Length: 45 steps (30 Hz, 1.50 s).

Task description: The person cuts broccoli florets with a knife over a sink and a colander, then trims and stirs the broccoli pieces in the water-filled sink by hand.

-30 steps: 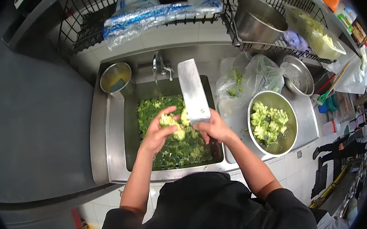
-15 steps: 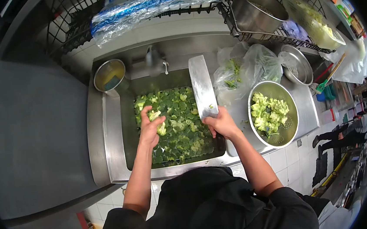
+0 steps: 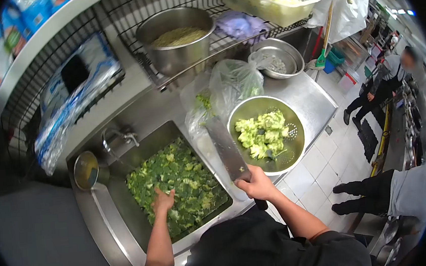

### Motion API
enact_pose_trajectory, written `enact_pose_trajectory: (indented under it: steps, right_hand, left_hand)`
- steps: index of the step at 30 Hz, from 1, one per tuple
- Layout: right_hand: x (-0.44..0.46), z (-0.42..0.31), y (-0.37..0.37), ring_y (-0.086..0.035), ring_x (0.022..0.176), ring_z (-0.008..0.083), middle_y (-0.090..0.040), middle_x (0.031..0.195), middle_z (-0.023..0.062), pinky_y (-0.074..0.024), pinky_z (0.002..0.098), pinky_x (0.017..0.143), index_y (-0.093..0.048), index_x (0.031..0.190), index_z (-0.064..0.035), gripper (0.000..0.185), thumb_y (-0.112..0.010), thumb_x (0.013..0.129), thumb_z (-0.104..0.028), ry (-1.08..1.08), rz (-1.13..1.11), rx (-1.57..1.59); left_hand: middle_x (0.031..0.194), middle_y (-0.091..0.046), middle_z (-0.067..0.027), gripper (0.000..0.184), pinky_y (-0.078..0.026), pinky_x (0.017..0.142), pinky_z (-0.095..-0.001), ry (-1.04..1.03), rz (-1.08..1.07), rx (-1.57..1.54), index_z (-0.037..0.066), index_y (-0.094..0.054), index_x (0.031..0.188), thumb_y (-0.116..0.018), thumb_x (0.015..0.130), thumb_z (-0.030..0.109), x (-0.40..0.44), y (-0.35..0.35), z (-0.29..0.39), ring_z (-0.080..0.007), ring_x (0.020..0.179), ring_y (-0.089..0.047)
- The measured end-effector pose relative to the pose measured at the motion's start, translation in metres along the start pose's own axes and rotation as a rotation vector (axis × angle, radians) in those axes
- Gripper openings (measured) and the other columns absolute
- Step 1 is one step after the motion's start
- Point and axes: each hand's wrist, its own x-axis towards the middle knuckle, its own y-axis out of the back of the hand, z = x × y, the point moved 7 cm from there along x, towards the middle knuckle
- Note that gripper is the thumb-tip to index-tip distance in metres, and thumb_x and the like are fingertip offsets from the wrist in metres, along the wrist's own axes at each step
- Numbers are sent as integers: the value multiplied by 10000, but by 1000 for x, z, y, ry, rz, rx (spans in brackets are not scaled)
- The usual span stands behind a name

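Note:
My right hand grips the dark handle of a cleaver; its broad blade points up and away, over the counter strip between sink and colander. Bits of green cling to the blade near the handle. Low over the sink is my left hand, its thumb and fingers apart at the surface of the broccoli florets, with nothing visibly held. Some of its fingertips are hard to make out. Paler cut florets lie in a perforated steel colander right of the cleaver.
A faucet and a steel pot stand at the sink's back edge. Plastic bags and steel bowls sit behind the colander. Overhead, a wire rack holds a large pot. People stand at right.
My view has turned to the right. My left hand has let go of the pale florets and lowered to the broccoli. The cleaver, still in my right hand, now tilts leftward beside the colander.

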Motion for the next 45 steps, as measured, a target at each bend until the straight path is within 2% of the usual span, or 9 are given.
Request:
enact_pose_trajectory:
  steps: [5, 10, 13, 15, 20, 31, 37, 43, 45]
  right_hand:
    - [6, 6, 78, -523, 429, 102, -553, 610, 13, -410, 279, 409, -555, 938, 32, 136, -648, 873, -41, -96, 42, 128]
    - [12, 21, 167, -526, 467, 86, -575, 655, 6, -414, 272, 427, -574, 967, 17, 129, -642, 889, -60, -88, 145, 172]
    - [5, 35, 223, -549, 461, 91, -578, 604, 20, -418, 266, 415, -587, 899, 24, 89, -632, 889, -52, -69, 260, 190]
    - [-4, 55, 256, -510, 486, 60, -607, 674, 17, -398, 252, 442, -614, 954, 28, 109, -638, 885, -53, -151, 263, 162]
    - [-13, 69, 306, -518, 430, 95, -575, 614, 27, -413, 270, 401, -588, 953, 41, 110, -619, 903, -52, -226, 376, 235]
    - [11, 57, 271, -534, 482, 82, -606, 718, 36, -421, 257, 425, -580, 1045, 24, 138, -599, 934, -56, -190, 233, 237]
    - [32, 35, 203, -545, 714, 66, -623, 834, 14, -454, 254, 631, -549, 1151, 21, 229, -581, 930, -28, -73, 100, 83]
    - [27, -15, 87, -515, 660, 67, -586, 746, 26, -439, 246, 599, -501, 1151, 3, 257, -579, 907, -28, 183, -40, -75]
    - [20, -8, 39, -512, 657, 68, -593, 734, 32, -440, 250, 583, -472, 1176, 18, 287, -577, 914, -32, 100, -145, -15]
  left_hand:
    - [1030, -718, -213, 315, -526, 885, -459, -721, 211, -962, -19, -662, 1101, -623, 942, 251, 1, 92, 206, -392, 1007, -677]
    - [1170, -672, -202, 428, -481, 940, -526, -850, 668, 233, 41, -623, 1239, -613, 935, 342, 49, 101, 403, -408, 1067, -631]
    - [1293, -610, -210, 621, -415, 1028, -540, -956, 563, 168, 93, -555, 1362, -654, 883, 476, 42, 97, 475, -426, 1193, -558]
    - [1374, -546, -226, 791, -335, 1105, -545, -1151, 32, -428, 143, -503, 1429, -723, 794, 561, 60, 85, 538, -434, 1313, -442]
    - [1418, -501, -226, 890, -327, 1151, -494, -1374, 122, -13, 193, -461, 1470, -803, 726, 542, 42, 51, 595, -392, 1344, -438]
    - [1414, -413, -213, 1020, -357, 1114, -529, -865, 161, 59, 120, -486, 1416, -876, 595, 584, 95, 108, 471, -429, 1280, -461]
    - [1255, -596, -81, 692, -534, 895, -505, -177, 685, -1291, 146, -475, 1344, -763, 829, 510, 38, 180, 247, -313, 1154, -599]
    - [1451, -496, -124, 734, -425, 1036, -619, -812, -553, -2246, 151, -407, 1482, -485, 950, 651, -34, 137, 136, -333, 1305, -511]
    - [1446, -497, -135, 779, -429, 1016, -641, -721, -521, -2374, 145, -418, 1475, -498, 922, 688, -65, 124, 111, -349, 1314, -496]
